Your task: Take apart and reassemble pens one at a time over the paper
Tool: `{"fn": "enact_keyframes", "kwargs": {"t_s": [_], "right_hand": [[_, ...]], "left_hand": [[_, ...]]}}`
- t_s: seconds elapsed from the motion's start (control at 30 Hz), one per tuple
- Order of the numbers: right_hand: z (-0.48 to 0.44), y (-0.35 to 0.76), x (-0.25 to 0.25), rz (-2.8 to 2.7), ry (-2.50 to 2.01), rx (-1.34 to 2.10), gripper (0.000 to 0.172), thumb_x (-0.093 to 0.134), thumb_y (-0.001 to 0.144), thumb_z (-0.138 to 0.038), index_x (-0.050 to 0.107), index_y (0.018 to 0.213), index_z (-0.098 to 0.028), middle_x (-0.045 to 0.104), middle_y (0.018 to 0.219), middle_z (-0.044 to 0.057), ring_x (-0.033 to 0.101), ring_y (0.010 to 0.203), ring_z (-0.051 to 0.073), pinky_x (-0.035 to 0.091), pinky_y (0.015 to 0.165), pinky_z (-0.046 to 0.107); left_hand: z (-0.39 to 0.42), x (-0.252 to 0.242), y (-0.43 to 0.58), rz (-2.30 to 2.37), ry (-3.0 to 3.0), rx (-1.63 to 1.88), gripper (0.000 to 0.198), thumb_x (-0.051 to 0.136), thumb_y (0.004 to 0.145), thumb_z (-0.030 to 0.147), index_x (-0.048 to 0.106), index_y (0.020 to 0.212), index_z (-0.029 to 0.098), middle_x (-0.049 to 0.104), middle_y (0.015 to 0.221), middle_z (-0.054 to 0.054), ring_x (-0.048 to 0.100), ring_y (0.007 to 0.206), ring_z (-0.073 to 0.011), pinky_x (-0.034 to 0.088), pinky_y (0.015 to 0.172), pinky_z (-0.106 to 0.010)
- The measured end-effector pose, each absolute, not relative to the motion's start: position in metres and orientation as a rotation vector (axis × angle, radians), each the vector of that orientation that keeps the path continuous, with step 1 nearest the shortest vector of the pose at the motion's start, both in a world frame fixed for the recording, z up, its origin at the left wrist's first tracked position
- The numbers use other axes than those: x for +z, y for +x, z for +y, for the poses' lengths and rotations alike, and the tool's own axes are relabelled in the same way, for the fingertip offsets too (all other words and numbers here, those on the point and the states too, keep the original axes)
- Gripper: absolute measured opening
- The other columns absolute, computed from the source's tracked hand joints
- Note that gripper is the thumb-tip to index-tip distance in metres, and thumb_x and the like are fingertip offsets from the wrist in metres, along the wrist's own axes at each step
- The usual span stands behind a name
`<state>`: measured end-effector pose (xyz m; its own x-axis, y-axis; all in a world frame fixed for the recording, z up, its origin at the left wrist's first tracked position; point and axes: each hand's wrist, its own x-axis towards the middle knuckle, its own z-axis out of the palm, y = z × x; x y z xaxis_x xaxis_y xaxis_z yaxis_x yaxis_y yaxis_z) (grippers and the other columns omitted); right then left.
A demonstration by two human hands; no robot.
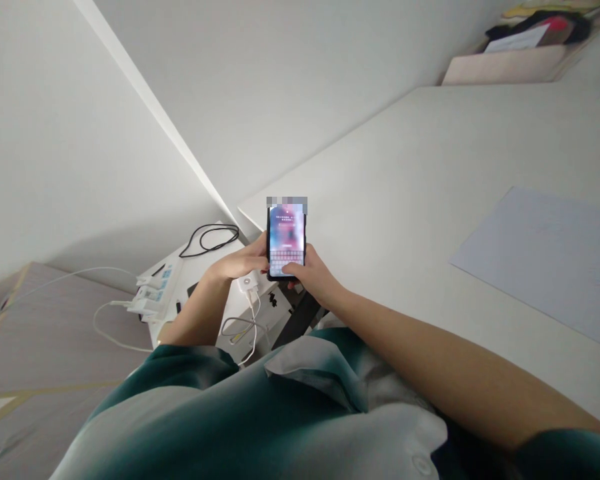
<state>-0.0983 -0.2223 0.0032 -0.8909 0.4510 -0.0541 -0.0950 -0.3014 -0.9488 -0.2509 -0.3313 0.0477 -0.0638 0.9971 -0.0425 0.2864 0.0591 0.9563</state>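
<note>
A dark-edged phone (287,230) is held upright in front of me, its screen lit with a pink and blue picture and a keyboard along the bottom. My left hand (245,261) grips its left side, fingers behind it and thumb by the lower left edge. Around the lower right side is my right hand (313,270), with the thumb over the lower part of the keyboard. The fingers behind the phone are mostly hidden.
A white desk (390,200) spreads to the right, bearing a pale sheet (545,260). At its back stands a box (505,67) of items. On the left, a small white cabinet holds a black cable (207,252), a power strip with plugs (153,293) and a white charger (248,283).
</note>
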Motion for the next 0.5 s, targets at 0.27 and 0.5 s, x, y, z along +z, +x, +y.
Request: {"fn": "enact_keyframes", "kwargs": {"t_s": [0.27, 0.5], "right_hand": [[-0.2229, -0.0940, 0.0072, -1.568, -0.489, 2.302, 0.040, 0.065, 0.065, -0.029, 0.049, 0.100, -0.022, 0.060, 0.095, 0.003, 0.061, 0.084, 0.022, 0.051, 0.051, 0.027], [-0.2215, -0.0991, -0.0019, -1.498, -0.480, 2.349, 0.036, 0.059, 0.068, -0.033, 0.048, 0.100, -0.022, 0.059, 0.090, 0.002, 0.061, 0.078, 0.020, 0.049, 0.048, 0.026]], "left_hand": [[-0.3333, 0.0411, -0.2489, 1.569, 1.321, 1.129, 0.068, 0.066, 0.075, 0.027, 0.043, 0.138, 0.020, 0.064, 0.097, -0.005, 0.062, 0.082, -0.0196, 0.052, 0.073, -0.032], [-0.3344, 0.0402, -0.2432, 1.523, 1.313, 1.146, 0.081, 0.074, 0.071, 0.026, 0.036, 0.143, 0.021, 0.063, 0.114, -0.009, 0.064, 0.099, -0.0254, 0.053, 0.085, -0.037]]}}
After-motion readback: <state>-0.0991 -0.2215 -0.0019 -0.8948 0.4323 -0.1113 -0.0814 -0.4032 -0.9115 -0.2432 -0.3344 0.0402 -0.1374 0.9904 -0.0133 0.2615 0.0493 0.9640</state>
